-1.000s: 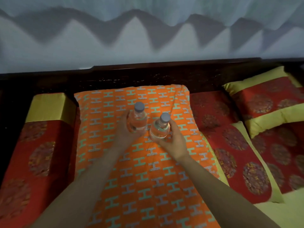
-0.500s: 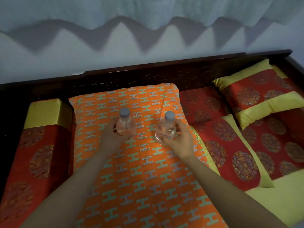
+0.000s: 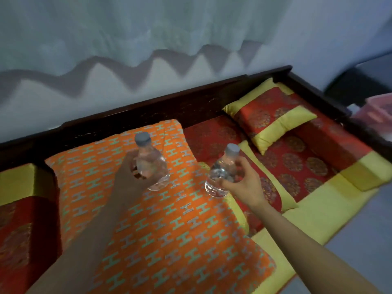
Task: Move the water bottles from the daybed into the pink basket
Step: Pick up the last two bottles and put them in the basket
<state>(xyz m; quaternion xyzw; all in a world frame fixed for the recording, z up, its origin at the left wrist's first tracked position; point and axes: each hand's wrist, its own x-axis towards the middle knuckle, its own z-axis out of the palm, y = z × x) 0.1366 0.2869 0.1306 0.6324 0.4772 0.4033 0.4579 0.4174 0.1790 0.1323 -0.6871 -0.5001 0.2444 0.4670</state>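
left hand (image 3: 129, 177) grips left bottle (image 3: 149, 164), right hand (image 3: 241, 183) grips right bottle (image 3: 221, 172); pink basket (image 3: 379, 112) far right of right hand, bottles could slip mid-carry

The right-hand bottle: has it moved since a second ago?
Yes. The right bottle has shifted rightward: it was over the orange cushion beside the left bottle, and now hangs past the cushion's right edge.

Both water bottles (image 3: 151, 166) (image 3: 221, 174) are clear, glossy plastic with matt grey caps (image 3: 142, 138). The orange cushion (image 3: 169, 219) is woven cloth, matt; the red and yellow pillow (image 3: 269, 117) has a satin sheen. The daybed frame (image 3: 191, 102) is dark polished wood. The pink basket (image 3: 379, 111) looks like smooth plastic.
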